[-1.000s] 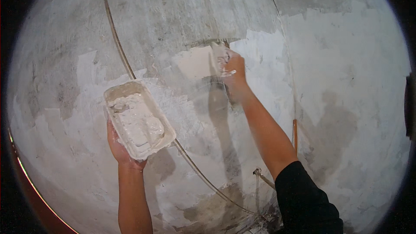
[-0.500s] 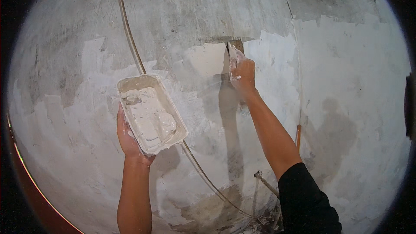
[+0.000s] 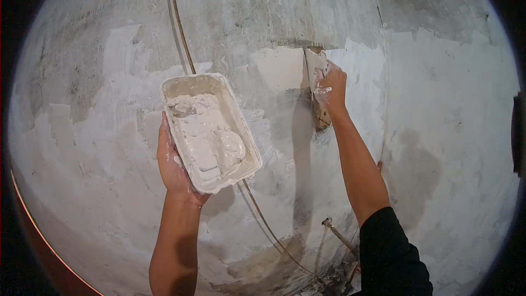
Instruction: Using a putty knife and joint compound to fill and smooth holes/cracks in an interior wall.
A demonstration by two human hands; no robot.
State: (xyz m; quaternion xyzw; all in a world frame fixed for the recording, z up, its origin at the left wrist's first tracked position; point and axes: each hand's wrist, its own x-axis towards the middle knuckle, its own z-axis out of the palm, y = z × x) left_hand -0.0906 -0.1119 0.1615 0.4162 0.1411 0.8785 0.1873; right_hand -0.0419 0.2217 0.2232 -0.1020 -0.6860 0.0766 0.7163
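Note:
My left hand (image 3: pixel 173 165) holds up a whitish rectangular tub (image 3: pixel 253 156) from below and its left side. Inside lies creamy wall putty (image 3: pixel 200 123), with a thicker lump toward the lower right. Over to the right, my right hand (image 3: pixel 333 89) is closed round a putty-smeared putty knife (image 3: pixel 314 66), whose long blade stands nearly upright close to the wall. Its grip is mostly covered by my fingers. A patch of fresh cream putty (image 3: pixel 280 68) lies on the wall just left of the blade.
The grey wall (image 3: pixel 263 5) is partly coated in white. A thin cable (image 3: pixel 179 16) runs down it, passing behind the tub. Low on the right, a pipe (image 3: pixel 341 237) sticks out near a dark, rough area. A vertical seam (image 3: pixel 385 93) marks the wall's right part.
The whole view has shifted, so the wall and both hands sit farther right in the picture. The tub is slightly higher. The putty knife has turned, showing more of its blade.

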